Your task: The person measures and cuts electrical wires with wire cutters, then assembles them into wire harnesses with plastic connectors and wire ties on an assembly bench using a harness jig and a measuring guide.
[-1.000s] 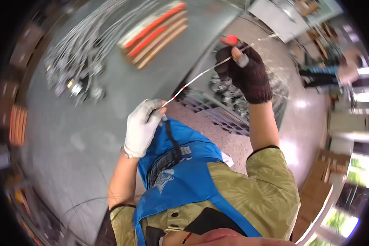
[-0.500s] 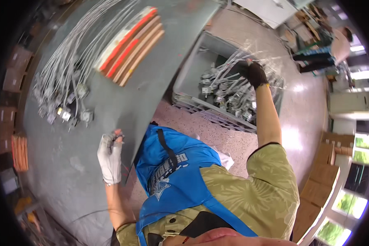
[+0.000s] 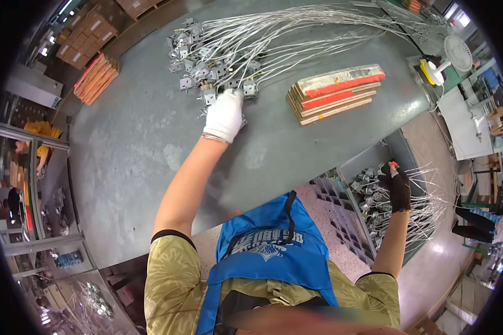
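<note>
My left hand [image 3: 224, 116], in a white glove, reaches to the near edge of a pile of grey metal parts [image 3: 207, 64] on the table. Its fingers are curled, and what they close on is hidden under the hand. Thin white wires [image 3: 307, 28] run from these parts toward the far right. My right hand [image 3: 398, 190], in a dark glove with a reddish fingertip showing, hangs over the grey bin [image 3: 374, 153]. Below it lie more metal parts [image 3: 371, 192] with white wires [image 3: 425, 215]. I cannot tell whether its fingers grip any of them.
A stack of boards [image 3: 335, 95] with red edges lies on the grey table [image 3: 134, 184], right of the pile. Another board stack [image 3: 96, 79] stands at far left. A small white fan [image 3: 457, 53] is at far right. People work at the left and right edges.
My view has turned, so the table fills more of it. My left hand has moved from the table's near side up to the pile of metal parts. My right hand remains over the bin.
</note>
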